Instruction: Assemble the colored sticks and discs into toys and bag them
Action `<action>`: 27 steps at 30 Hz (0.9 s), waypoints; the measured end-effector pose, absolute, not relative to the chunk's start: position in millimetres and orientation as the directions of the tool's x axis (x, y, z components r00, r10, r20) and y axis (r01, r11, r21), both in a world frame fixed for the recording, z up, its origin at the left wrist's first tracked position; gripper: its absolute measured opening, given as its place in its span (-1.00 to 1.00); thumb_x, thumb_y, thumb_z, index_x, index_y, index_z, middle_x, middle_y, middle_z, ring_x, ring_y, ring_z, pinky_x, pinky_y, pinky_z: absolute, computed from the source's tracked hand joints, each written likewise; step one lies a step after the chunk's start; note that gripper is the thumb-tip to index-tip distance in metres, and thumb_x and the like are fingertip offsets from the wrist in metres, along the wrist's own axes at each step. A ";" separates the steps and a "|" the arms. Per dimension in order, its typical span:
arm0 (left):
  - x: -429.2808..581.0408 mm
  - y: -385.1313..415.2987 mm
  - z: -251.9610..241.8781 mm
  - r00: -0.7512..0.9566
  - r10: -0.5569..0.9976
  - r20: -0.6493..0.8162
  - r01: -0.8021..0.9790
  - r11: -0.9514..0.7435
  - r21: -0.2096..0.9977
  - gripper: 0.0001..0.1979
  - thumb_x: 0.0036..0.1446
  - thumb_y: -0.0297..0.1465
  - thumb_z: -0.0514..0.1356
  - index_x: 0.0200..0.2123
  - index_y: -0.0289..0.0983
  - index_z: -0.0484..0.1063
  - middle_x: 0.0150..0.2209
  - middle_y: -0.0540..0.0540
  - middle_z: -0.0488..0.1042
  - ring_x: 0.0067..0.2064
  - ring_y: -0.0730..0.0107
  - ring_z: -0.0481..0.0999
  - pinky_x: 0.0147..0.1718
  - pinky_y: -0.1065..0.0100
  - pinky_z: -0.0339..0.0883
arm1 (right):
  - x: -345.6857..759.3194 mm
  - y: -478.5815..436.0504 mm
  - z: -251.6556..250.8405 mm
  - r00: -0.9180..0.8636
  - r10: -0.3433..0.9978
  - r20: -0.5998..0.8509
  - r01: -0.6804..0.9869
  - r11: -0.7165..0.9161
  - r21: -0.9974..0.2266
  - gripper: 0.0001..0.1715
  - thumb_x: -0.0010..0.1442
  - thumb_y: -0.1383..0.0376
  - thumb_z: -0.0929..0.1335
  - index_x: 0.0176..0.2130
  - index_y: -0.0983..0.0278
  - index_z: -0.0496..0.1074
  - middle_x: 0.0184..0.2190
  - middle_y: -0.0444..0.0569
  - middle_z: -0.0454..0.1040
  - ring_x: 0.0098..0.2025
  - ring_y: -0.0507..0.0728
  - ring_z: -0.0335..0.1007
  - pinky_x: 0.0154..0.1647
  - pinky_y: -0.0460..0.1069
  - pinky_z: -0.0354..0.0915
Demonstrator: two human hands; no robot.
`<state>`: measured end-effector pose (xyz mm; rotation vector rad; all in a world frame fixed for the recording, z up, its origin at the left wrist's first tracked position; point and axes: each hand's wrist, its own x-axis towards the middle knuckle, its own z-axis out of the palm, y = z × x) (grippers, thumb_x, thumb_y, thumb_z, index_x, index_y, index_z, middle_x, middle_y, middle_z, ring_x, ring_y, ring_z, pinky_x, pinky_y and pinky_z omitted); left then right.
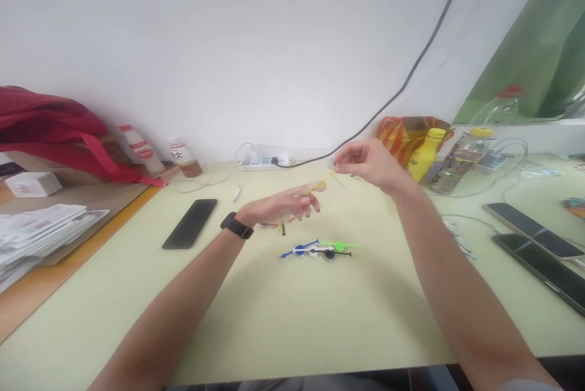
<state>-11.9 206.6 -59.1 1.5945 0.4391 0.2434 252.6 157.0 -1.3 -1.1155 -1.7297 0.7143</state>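
My left hand [289, 204] holds the yellow pointer [321, 186]; my right hand [368, 164] pinches a small pale piece [332, 164], its form blurred; the yellow pointer lies between both, nearer the left, long axis slanting up toward the right; the blue pointer [300, 250], white pointer [313, 251], black pointer [329, 254] and green pointer [339, 246] lie below, on the worktop [283, 318].

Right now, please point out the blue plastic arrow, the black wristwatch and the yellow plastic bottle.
Blue plastic arrow [299, 250]: head view, on its round middle.
Black wristwatch [237, 226]: head view, on its middle.
Yellow plastic bottle [421, 158]: head view, on its body.
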 end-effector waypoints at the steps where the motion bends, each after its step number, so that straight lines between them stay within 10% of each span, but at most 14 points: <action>1: -11.2 206.3 -58.9 0.902 0.419 -0.103 0.122 -0.019 0.992 -0.34 0.25 -0.05 0.26 0.34 -0.13 0.28 0.05 -0.22 0.44 -0.21 0.33 0.44 -0.26 0.29 0.31 | 250.6 157.6 -2.6 -0.174 0.909 0.378 0.380 0.416 -0.826 -0.79 0.01 0.25 0.54 -0.31 0.30 0.61 -0.42 -0.03 0.55 -0.37 0.09 0.41 -0.41 -0.05 0.25; 16: -6.4 204.8 -59.0 0.903 0.425 -0.063 0.091 -0.046 0.995 -0.37 0.27 -0.06 0.24 0.33 -0.12 0.28 0.04 -0.25 0.42 -0.24 0.34 0.39 -0.31 0.34 0.27 | 224.4 157.8 -11.7 -0.265 0.926 0.268 0.598 0.376 -0.708 -0.84 0.05 0.26 0.46 -0.34 0.30 0.62 -0.42 -0.04 0.61 -0.43 0.08 0.41 -0.49 -0.07 0.16; 22: -7.5 205.7 -59.4 0.882 0.465 -0.072 0.089 -0.016 0.996 -0.33 0.30 -0.09 0.23 0.41 -0.06 0.19 0.03 -0.22 0.42 -0.27 0.38 0.37 -0.27 0.31 0.25 | 235.1 152.3 -1.5 -0.317 0.905 0.282 0.496 0.412 -0.764 -0.42 0.35 -0.09 0.27 -0.29 0.28 0.63 -0.30 0.02 0.65 -0.31 0.13 0.43 -0.30 -0.01 0.26; 27: -7.7 207.8 -62.0 0.878 0.474 -0.074 0.056 0.051 0.997 -0.29 0.33 0.10 0.08 0.43 -0.06 0.15 0.07 -0.26 0.43 -0.25 0.33 0.40 -0.31 0.32 0.23 | 251.9 146.5 8.9 -0.484 0.816 0.318 0.468 0.548 -0.693 -0.73 0.14 0.09 0.48 -0.26 0.22 0.66 -0.27 -0.04 0.65 -0.19 0.17 0.47 -0.12 0.02 0.29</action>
